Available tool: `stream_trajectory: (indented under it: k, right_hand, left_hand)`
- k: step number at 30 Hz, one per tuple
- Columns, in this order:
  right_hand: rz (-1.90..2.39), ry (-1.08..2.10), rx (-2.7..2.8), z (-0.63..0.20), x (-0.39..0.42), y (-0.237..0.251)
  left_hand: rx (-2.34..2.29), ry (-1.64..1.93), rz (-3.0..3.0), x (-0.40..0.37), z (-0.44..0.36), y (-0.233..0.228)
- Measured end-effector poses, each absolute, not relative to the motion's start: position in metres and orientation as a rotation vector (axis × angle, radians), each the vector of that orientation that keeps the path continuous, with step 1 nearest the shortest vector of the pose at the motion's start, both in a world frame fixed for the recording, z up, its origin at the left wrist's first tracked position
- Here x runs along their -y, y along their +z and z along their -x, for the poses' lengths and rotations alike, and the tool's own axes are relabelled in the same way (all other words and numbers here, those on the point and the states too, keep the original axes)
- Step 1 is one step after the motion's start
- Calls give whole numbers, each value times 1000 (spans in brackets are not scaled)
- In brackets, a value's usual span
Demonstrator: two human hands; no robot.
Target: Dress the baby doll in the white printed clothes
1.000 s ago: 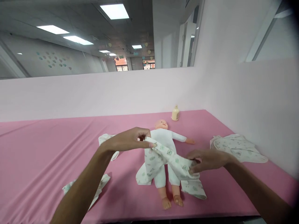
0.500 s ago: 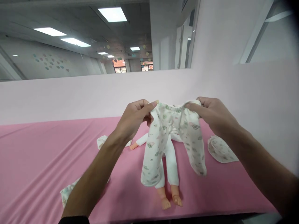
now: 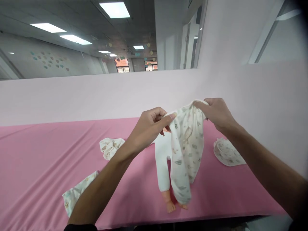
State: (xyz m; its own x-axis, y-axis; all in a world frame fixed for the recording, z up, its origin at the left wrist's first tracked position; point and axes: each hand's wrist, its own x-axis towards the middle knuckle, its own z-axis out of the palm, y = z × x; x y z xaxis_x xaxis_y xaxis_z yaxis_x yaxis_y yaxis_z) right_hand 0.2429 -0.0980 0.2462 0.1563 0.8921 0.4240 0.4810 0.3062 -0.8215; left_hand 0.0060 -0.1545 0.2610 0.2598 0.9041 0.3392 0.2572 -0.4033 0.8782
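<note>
The doll's [image 3: 163,157] head is almost wholly hidden behind the left hand [image 3: 152,126] and the patterned pants [image 3: 186,144], which also cover one leg. The pants' lower ends are blurred. The left arm [image 3: 106,189] hides part of a folded cloth [image 3: 79,191]. The bottom edge cuts off a dark sleeve [image 3: 80,227]; the left edge, the counter [image 3: 38,150].

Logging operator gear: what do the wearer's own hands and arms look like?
Left hand and right hand: ungloved, nothing visibly worn on either. Left forearm bare down to a black sleeve edge at the bottom of the picture. Right forearm bare too; can't tell whether a sleeve starts in the dark corner.
</note>
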Motion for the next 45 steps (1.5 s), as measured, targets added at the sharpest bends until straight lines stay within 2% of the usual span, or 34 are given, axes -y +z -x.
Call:
stream_trajectory:
  k: [4,12,22,31,35,39,45]
  right_hand:
    - [1412,651,1560,-250,91,240]
    - [1097,1078,1812,-222,124,233]
    - [1164,950,1847,-225,136,234]
    - [1262,748,1799,-220,140,236]
    - [1198,673,1716,-227,142,247]
    - [935,758,1551,-235,142,266]
    - [593,763,1373,-234,137,279]
  left_hand:
    - [-1000,1178,-1729,132,-4,249]
    - [-841,1058,-1773,126,-20,229]
    - [-968,1147,-2036,135,-29,231]
    - [-936,1169,-2055,142,-37,237]
    - [-921,1302,-1993,150,-34,238]
    - [-941,1378,-1826,148,-30,217]
    - [-706,956,-1459,150,-51,163]
